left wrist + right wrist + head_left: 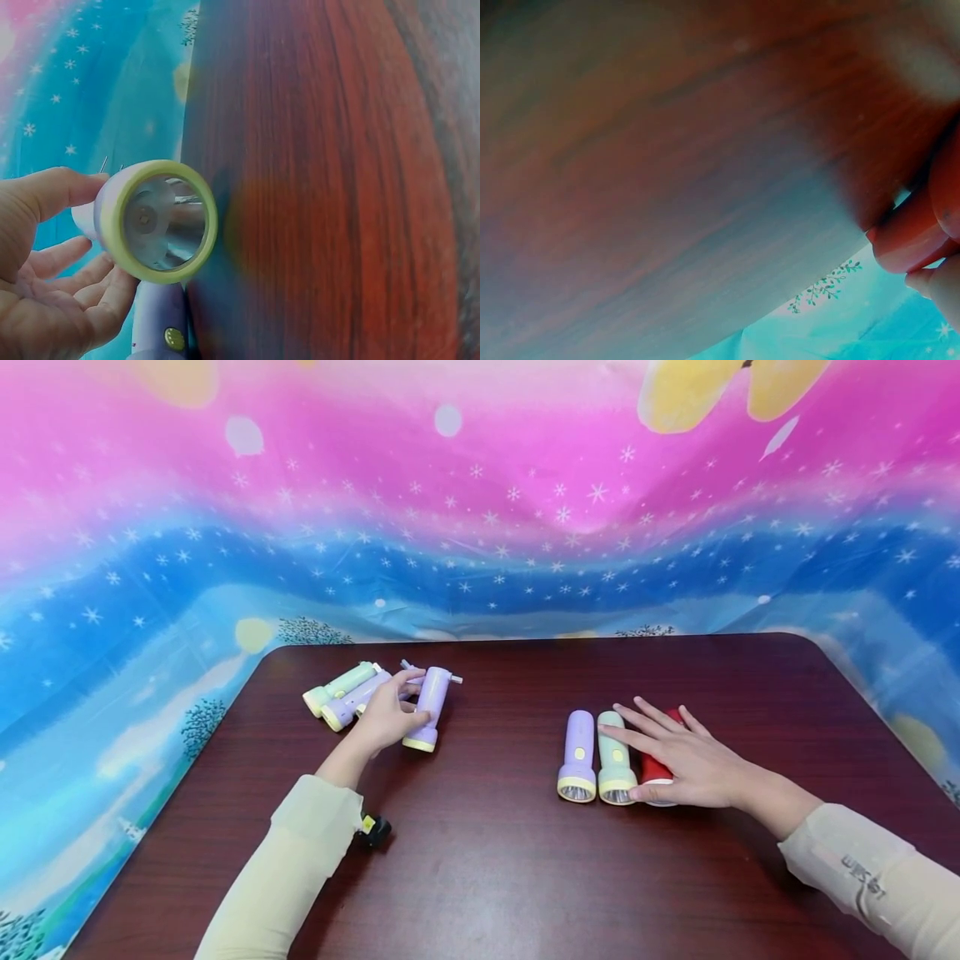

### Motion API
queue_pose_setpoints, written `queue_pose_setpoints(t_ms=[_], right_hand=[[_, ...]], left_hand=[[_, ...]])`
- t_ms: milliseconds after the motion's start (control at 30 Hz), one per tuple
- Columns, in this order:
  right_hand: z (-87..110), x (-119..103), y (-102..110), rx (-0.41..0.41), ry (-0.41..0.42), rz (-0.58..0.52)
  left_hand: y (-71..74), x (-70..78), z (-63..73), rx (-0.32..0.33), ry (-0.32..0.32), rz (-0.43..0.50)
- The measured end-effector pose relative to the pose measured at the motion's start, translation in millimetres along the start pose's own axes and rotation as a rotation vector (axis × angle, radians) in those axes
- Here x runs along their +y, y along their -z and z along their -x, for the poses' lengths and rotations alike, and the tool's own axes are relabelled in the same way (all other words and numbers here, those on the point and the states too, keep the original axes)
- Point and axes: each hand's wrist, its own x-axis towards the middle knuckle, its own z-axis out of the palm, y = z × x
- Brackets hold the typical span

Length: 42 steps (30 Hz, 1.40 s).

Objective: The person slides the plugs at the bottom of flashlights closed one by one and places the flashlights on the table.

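My left hand [392,712] pinches a purple flashlight [432,697] between thumb and fingers, its pale yellow-rimmed head tilted toward me. Small plug prongs stick out near its far end. In the left wrist view the round lens of this flashlight [165,221] faces the camera. Just left of it, a green flashlight [339,687] and another purple flashlight [352,703] lie side by side, with one more partly hidden behind my fingers. My right hand [686,764] is spread, palm down, over a red flashlight [654,770]; its fingertips reach a second green flashlight [615,760].
A third purple flashlight [579,752] lies left of that green one, lens toward me. The dark wooden table [480,860] has rounded far corners. A printed cloth [480,527] hangs behind it and along both sides. A small black device [377,832] sits at my left wrist.
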Motion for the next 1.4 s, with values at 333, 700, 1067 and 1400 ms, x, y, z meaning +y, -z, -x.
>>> queue_pose_setpoints(t_ms=[333, 700, 1067, 1400], right_hand=[[-0.4, -1.8, 1.4, 0.0, -0.001, -0.01], [0.7, -2.6, 0.9, 0.003, -0.002, -0.008], [0.4, -2.4, 0.7, 0.001, -0.003, -0.007], [-0.4, -1.3, 1.0, -0.002, -0.005, -0.001]], left_hand=[[-3.3, 7.5, 8.3, -0.012, -0.016, 0.003], [-11.0, 19.6, 17.1, -0.004, -0.046, 0.015], [-20.0, 25.9, 18.3, 0.02, -0.092, 0.081], [-29.1, 36.6, 22.4, 0.041, -0.151, 0.116]])
